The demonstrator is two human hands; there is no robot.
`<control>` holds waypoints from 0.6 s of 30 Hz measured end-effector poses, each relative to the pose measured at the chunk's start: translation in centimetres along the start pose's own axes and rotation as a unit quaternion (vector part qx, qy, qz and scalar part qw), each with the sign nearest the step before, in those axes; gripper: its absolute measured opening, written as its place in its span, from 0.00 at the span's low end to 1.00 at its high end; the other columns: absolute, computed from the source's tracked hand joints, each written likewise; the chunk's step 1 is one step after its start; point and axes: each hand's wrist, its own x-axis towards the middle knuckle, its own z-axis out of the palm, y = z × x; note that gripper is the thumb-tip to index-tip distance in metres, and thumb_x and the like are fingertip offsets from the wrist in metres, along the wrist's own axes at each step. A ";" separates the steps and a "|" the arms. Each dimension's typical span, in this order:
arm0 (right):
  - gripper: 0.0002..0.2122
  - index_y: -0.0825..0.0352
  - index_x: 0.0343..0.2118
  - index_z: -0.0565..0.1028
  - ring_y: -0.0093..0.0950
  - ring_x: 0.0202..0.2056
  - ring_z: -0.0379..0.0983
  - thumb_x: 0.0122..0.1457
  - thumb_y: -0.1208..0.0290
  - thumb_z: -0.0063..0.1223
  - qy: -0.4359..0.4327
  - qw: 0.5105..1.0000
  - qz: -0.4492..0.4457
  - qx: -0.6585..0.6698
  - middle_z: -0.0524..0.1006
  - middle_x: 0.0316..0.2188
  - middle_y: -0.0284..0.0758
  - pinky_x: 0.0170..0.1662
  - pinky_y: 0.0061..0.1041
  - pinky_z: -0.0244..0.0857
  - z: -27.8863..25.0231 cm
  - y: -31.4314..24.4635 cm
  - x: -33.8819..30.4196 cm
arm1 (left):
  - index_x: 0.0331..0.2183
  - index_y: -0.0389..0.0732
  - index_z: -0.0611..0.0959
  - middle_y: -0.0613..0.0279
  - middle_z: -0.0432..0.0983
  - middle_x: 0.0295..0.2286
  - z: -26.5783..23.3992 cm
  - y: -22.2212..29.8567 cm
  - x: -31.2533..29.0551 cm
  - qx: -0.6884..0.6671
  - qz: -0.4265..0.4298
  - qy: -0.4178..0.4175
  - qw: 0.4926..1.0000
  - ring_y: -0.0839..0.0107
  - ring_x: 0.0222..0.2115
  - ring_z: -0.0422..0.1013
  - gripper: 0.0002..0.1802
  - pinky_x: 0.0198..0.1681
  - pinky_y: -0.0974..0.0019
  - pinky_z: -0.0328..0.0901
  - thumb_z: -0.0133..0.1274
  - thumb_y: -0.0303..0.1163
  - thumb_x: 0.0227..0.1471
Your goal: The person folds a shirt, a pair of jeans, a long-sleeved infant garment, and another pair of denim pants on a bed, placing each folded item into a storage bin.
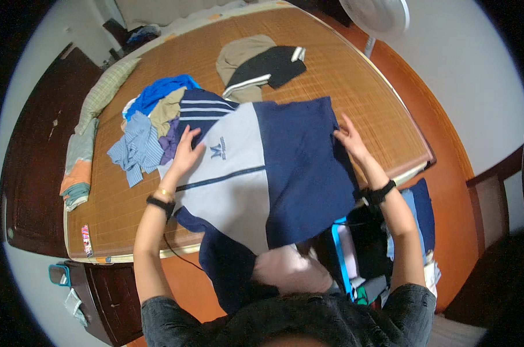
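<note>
A navy and pale grey school-style jacket [308,156] lies spread over the near edge of the bed, its lower part hanging toward me. One sleeve, navy with white stripes, stretches away at the far left, while the other dangles over the bed's edge. My left hand [188,151] rests on the grey front panel beside the small chest emblem, fingers apart. At the right border of the jacket is my right hand [350,139], fingers spread, touching or just off the navy cloth; I cannot tell which. Neither hand grips anything.
Left of the jacket sits a crumpled clothes pile with a blue-striped shirt [136,146] and bright blue cloth [163,91]. Beyond lie a black garment [273,68] and a khaki one [239,53]. A pillow [109,87] and folded blanket [78,165] line the left side. A fan [377,17] stands far right.
</note>
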 end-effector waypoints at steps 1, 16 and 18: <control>0.31 0.57 0.62 0.51 0.36 0.57 0.56 0.57 0.70 0.51 -0.015 1.000 0.019 -0.008 0.57 0.57 0.49 0.57 0.31 0.53 0.6 -0.1 -2.8 | 0.49 0.40 0.71 0.40 0.49 0.58 -0.1 0.4 -3.1 0.021 -0.008 -0.031 0.999 0.45 0.60 0.46 0.26 0.60 0.55 0.48 0.55 0.32 0.46; 0.23 0.65 0.50 0.59 0.23 0.41 0.68 0.53 0.77 0.56 0.092 0.995 0.039 0.026 0.71 0.39 0.36 0.45 0.21 0.62 1.3 6.3 -17.8 | 0.51 0.48 0.70 0.57 0.60 0.54 -2.8 6.8 -20.6 0.198 -0.032 -0.104 0.974 0.57 0.58 0.53 0.28 0.61 0.47 0.42 0.45 0.26 0.44; 0.25 0.64 0.50 0.57 0.23 0.41 0.68 0.52 0.78 0.56 0.113 0.988 0.038 0.094 0.71 0.39 0.38 0.44 0.21 0.63 1.8 6.9 -17.6 | 0.50 0.49 0.72 0.57 0.64 0.50 -2.4 5.1 -20.9 0.235 -0.014 -0.059 0.970 0.59 0.53 0.59 0.26 0.58 0.45 0.47 0.47 0.25 0.46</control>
